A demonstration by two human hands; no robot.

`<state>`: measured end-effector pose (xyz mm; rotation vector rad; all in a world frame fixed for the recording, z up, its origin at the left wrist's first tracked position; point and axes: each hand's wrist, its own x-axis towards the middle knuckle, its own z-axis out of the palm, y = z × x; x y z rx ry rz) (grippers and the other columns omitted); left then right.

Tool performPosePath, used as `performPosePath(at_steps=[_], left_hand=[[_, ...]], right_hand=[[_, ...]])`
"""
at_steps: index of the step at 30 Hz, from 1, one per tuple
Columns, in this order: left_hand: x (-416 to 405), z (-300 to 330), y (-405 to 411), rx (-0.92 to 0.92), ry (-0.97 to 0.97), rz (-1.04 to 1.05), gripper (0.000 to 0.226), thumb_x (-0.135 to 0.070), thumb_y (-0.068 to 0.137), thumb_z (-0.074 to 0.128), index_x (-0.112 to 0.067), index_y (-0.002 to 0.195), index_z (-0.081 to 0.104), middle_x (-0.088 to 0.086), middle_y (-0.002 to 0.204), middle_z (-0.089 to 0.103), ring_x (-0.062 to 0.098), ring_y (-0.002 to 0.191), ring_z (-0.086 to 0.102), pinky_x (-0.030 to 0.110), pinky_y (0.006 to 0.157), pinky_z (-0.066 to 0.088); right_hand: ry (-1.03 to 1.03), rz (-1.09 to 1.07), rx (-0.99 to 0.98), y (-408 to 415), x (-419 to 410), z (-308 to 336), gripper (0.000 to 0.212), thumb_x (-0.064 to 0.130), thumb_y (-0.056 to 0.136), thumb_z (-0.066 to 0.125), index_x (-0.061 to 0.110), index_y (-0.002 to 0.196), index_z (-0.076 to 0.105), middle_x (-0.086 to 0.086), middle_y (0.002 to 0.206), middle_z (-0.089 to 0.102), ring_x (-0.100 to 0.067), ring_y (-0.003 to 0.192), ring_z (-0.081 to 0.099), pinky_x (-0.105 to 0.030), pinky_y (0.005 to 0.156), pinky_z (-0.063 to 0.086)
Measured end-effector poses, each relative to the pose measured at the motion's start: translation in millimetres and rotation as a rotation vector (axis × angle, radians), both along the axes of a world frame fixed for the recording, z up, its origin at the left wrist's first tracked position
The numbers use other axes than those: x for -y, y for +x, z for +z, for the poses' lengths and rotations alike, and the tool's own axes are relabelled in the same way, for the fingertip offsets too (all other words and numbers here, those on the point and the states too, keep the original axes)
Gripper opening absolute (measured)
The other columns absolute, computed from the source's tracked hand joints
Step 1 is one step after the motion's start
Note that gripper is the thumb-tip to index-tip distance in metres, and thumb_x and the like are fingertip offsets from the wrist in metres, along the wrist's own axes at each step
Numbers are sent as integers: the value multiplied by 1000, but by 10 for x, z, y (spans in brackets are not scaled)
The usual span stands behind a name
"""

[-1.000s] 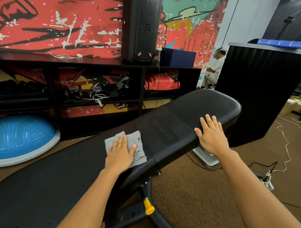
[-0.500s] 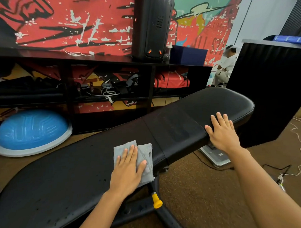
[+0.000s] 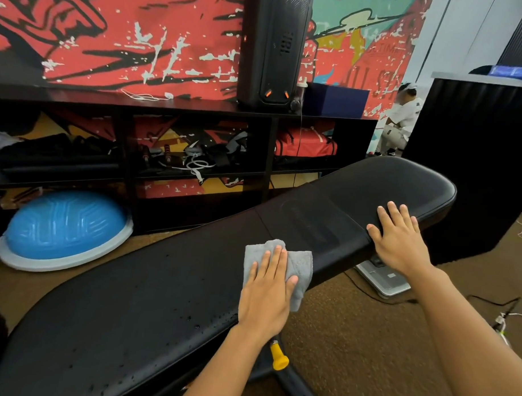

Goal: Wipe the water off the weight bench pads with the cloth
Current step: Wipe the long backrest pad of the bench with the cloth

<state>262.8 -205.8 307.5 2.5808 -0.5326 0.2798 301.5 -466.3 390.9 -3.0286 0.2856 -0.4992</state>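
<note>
A black weight bench runs diagonally from lower left to upper right, with a long back pad [image 3: 126, 305] and a shorter seat pad [image 3: 372, 190]. Water droplets dot the long pad near its front edge. A folded grey cloth [image 3: 299, 261] lies on the long pad close to the seam between the pads. My left hand [image 3: 268, 293] presses flat on the cloth with straight fingers. My right hand [image 3: 397, 241] rests flat on the front edge of the seat pad, fingers spread.
A blue balance dome [image 3: 63, 229] sits on the floor at left. A black shelf unit [image 3: 198, 106] with a tall speaker [image 3: 277, 47] stands behind the bench. A black cabinet [image 3: 477, 164] is at right. A yellow adjuster knob [image 3: 279, 358], a scale [image 3: 384, 279] and cables lie below. A person sits far back.
My left hand has slid the cloth along the long pad toward its front edge by the seam. The right hand stays on the seat pad. The view has shifted left.
</note>
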Motion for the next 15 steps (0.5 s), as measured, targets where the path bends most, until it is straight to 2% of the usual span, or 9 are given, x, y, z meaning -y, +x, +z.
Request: performPosePath(at_steps=[4,6,8,15], left_hand=[[24,104,193,-93,-21,-73,71,-59,78,-12,-26,141,-15,-11,155,-14,6,143,-14,28,116,-8],[59,157,339,-134,-12,-87,62,-52,93,3,-23,147,-10,-9,157,-11,8,143,-12,30,117,-6],[102,208,498,-170,-14,-89,56,-42,100,12,-21,149,-6,-7,157,-10,10,144,-12,33,118,-6],[135,329,1086,-244,-43,-32,57,-40,101,15,-19,150,-4,-5,158,-10,13,145,-12,37,116,-7]], right_hand=[[8,1,9,5,-7,-2,59,42,100,25,13,150,17,-11,159,7,-28,147,-5,-43,118,0],[5,1,9,2,-8,-2,59,42,100,25,13,150,17,-11,159,7,-28,147,-5,-43,118,1],[2,-1,12,-3,-6,-4,59,43,99,25,13,150,17,-10,159,7,-28,147,-4,-43,118,0],[-28,-11,51,-18,-10,1,59,44,98,30,14,148,24,-10,158,17,-28,147,4,-43,118,6]])
